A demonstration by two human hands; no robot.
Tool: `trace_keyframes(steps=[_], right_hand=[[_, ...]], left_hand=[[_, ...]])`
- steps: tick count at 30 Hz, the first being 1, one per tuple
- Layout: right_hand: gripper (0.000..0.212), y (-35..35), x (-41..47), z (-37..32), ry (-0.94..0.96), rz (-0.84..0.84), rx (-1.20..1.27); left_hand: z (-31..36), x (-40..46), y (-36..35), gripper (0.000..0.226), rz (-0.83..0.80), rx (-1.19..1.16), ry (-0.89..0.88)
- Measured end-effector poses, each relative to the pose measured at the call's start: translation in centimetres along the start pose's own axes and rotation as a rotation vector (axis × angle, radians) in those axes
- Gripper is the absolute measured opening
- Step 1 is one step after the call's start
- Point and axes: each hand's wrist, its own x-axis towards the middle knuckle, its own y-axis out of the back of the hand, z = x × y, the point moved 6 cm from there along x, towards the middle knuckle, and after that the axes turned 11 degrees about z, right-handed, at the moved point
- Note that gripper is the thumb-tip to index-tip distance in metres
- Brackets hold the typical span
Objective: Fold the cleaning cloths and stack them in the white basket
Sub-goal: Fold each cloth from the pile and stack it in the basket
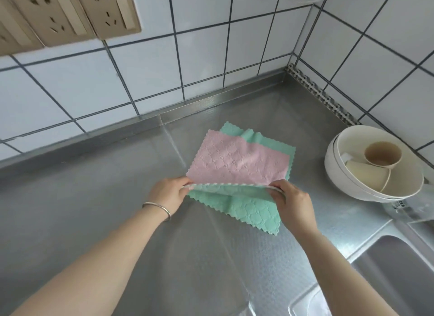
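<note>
Fingers (185, 183) of the left hand (168, 193) pinch the near-left corner of the pink cloth (237, 163); the right hand (293, 207) pinches the near-right corner the same way, thumb on top. Both hands are clenched on that near edge, which is lifted off the counter (94, 198) w/ the far part of the cloth sloping down and away.

Pink cloth: squarish, pale pink, waffle-type embossed texture, zigzag-cut edges. Its underside along the lifted edge looks whitish.

Under it lies a green cloth (249, 212), mint colour, same embossed pattern and zigzag edge, flat on the steel counter. It's turned at an angle to the pink one, so 1 corner sticks out toward the person at lower right and another strip shows past the pink cloth's far side, near the tiled wall (164, 76).

A silver bracelet (159, 208) sits on the left wrist.

At right, well apart from the cloths, white bowls (347, 186) hold 2 beige cups (382, 154). The sink (399, 268) is at lower right. No basket in sight.
</note>
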Motion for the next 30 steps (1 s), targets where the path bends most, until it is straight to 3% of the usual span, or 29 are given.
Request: trace_keyframes(steps=[4,8,11,17,24,26,30], right_hand=[[0.011,3.9,3.8,-3.1,-0.041,0.031,0.084],[0.017,6.5,6.5,-8.7,-0.058,-0.112,0.245],[0.012,6.8,7.9,-13.5,-0.009,-0.175,0.317],[0.017,0.8,9.1,-21.4,0.09,-0.321,0.29],[0.007,-0.4,7.3,-29.7,0.179,-0.182,0.467],[0.01,-0.5,5.3,-30.2,0.217,-0.198,0.51],[0.034,-3.6,-0.9,-27.9,0.284,-0.405,0.444]], left_hand=[[-2.3,0.2,4.7,0.014,0.051,-0.345,0.286],[-2.9,-0.5,11.9,0.018,0.13,-0.565,0.295],[-4.9,-1.1,17.1,0.037,0.197,-0.576,0.285],[-12.1,-2.6,23.5,0.036,0.332,-0.466,0.388],[-15.8,-7.9,31.9,0.011,0.526,-0.499,0.405],[-15.8,-10.8,32.4,0.035,0.513,-0.49,0.36],[-18.1,-17.1,28.0,0.057,0.345,-0.527,0.401]])
